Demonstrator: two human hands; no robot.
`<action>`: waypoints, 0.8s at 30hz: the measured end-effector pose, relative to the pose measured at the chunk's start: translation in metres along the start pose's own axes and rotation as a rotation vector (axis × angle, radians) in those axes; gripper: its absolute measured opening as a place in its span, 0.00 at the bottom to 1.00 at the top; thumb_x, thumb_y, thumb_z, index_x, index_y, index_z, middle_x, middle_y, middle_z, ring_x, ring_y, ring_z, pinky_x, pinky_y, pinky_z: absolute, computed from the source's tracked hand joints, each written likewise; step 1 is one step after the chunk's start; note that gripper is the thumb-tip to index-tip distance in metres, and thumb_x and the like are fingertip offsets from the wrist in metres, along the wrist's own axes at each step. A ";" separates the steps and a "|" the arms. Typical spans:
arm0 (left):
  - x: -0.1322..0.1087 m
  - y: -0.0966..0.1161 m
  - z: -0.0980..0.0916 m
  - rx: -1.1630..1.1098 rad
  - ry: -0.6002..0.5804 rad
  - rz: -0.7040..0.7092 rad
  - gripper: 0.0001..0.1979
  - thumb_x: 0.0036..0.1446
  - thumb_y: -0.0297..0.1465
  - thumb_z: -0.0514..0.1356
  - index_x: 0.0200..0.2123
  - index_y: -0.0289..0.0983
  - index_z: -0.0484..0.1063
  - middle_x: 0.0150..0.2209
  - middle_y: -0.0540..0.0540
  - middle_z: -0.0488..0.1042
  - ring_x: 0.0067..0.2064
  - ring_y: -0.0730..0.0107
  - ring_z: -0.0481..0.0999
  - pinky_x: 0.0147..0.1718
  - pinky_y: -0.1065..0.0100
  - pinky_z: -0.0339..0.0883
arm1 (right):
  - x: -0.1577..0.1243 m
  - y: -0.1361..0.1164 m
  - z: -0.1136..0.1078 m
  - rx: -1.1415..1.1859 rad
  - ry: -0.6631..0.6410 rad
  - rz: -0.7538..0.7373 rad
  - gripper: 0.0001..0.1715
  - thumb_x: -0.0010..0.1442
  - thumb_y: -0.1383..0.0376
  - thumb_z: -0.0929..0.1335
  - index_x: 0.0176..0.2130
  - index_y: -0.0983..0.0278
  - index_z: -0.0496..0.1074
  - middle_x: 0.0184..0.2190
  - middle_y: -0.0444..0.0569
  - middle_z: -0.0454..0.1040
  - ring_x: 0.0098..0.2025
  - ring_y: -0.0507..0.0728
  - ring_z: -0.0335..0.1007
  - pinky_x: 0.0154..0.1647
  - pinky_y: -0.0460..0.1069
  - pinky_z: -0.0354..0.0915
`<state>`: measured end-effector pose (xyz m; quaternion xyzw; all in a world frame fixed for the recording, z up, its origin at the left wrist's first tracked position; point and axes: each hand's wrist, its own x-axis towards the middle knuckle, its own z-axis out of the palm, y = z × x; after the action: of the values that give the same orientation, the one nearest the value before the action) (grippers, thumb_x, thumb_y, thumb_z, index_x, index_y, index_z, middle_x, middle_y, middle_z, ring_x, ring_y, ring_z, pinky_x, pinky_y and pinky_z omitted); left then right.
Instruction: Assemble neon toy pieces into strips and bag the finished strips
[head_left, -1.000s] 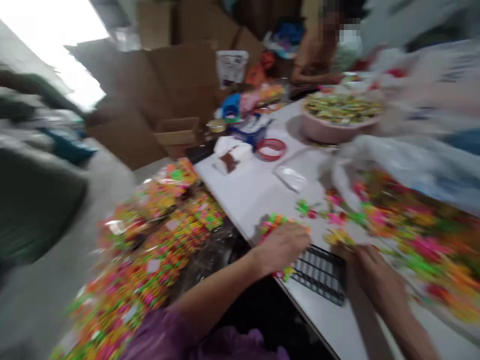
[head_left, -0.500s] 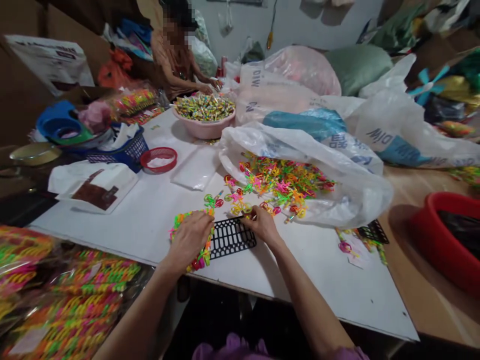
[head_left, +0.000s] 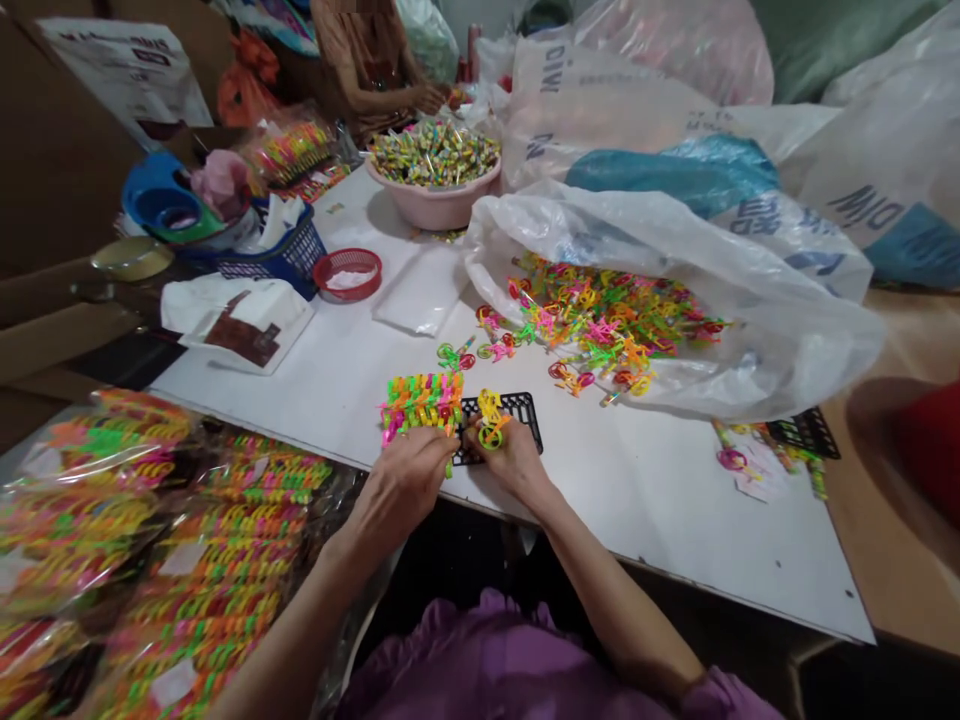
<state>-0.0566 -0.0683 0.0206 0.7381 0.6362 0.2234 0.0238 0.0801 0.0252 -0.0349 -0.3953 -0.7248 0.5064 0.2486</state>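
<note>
On the near edge of the white table lies a black plastic rack [head_left: 519,412], its left part filled with rows of small colourful plastic toy bicycles [head_left: 424,392]. My left hand [head_left: 409,475] is closed on the near side of the rack, fingertips against the last filled row; what exactly they pinch is partly hidden. A yellow toy bicycle [head_left: 490,418] stands up from my right hand [head_left: 514,460], pinched between thumb and fingers over the rack's bare part. Just beyond, loose toy bicycles [head_left: 600,335] spill from the mouth of a big white plastic bag [head_left: 780,370].
A pink basin [head_left: 435,207] heaped with small wrapped pieces stands farther back, near another person's hands [head_left: 429,97]. Left are a red basket [head_left: 348,275], a blue basket [head_left: 300,255] and a white pouch [head_left: 262,335]. Packed toys [head_left: 217,560] lie lower left, a second black rack [head_left: 806,432] right.
My right hand now holds a yellow toy bicycle over the rack. My left hand has slid off the top of the filled rows to their near side. The view has tilted down.
</note>
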 end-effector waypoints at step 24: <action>-0.009 0.004 0.036 0.131 0.321 0.251 0.12 0.62 0.25 0.47 0.38 0.35 0.70 0.33 0.48 0.75 0.37 0.72 0.73 0.41 0.70 0.67 | 0.001 -0.008 -0.033 -0.600 -0.345 -0.140 0.08 0.52 0.71 0.64 0.35 0.64 0.69 0.32 0.48 0.71 0.33 0.53 0.67 0.32 0.44 0.58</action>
<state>-0.0404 -0.0686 -0.0135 0.7665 0.5481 0.2973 -0.1538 0.1017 0.0424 -0.0157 -0.3089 -0.8980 0.3119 0.0296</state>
